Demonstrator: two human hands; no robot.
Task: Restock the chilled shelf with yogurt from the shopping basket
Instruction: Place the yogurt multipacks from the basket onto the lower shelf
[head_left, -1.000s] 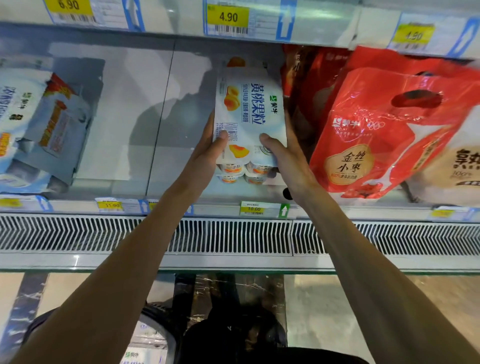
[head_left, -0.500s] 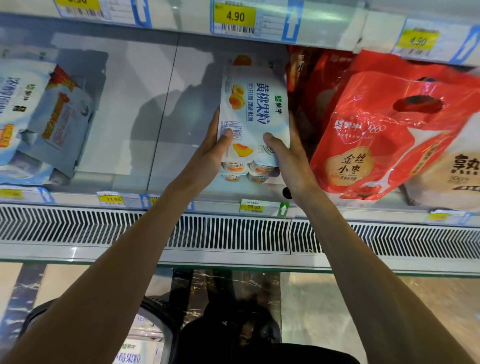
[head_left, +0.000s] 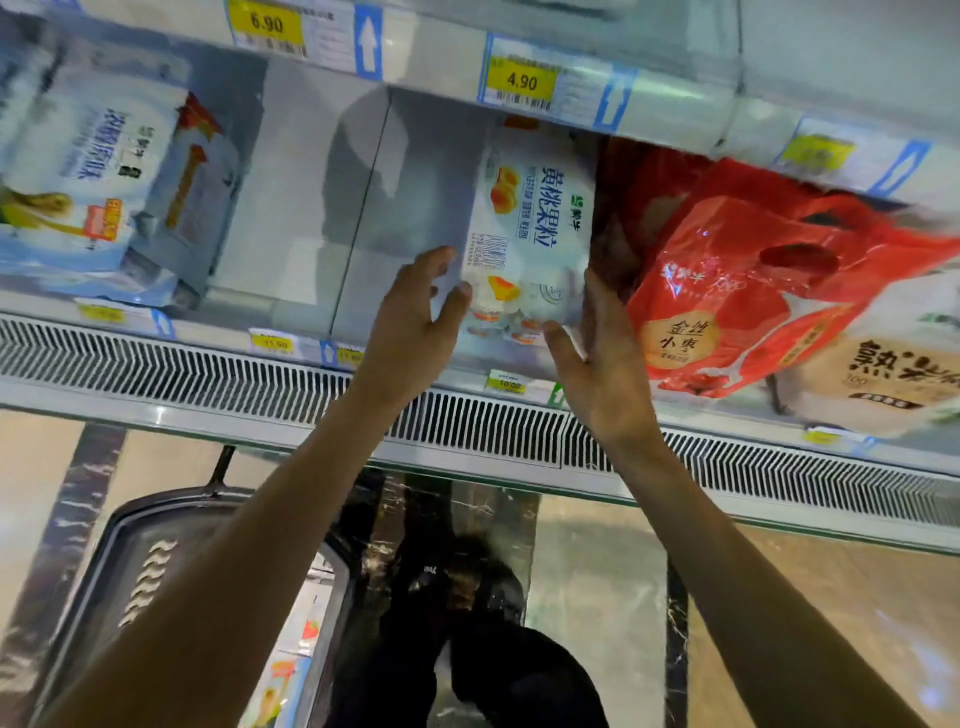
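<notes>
A white yellow-peach yogurt multipack (head_left: 535, 228) stands upright on the chilled shelf (head_left: 291, 280), right beside a red bag (head_left: 748, 291). My left hand (head_left: 415, 317) hovers at the pack's lower left corner with fingers spread and relaxed, barely touching it or just off it. My right hand (head_left: 597, 358) lies with straight fingers along the pack's right side, thumb under its bottom edge. Below on the floor, the dark shopping basket (head_left: 156, 540) holds more yogurt packs (head_left: 291, 670), partly hidden by my left arm.
Blue-white yogurt bags (head_left: 98, 182) lean at the shelf's left end, with a bare stretch between them and the pack. A beige bag (head_left: 893, 374) sits at far right. The upper shelf edge with price tags (head_left: 522, 80) hangs just above. A vent grille (head_left: 208, 374) runs along the front.
The pack now stands on the shelf against the red bag. Both hands have loosened their grip on it and drawn back slightly. The view has shifted right and tilted.
</notes>
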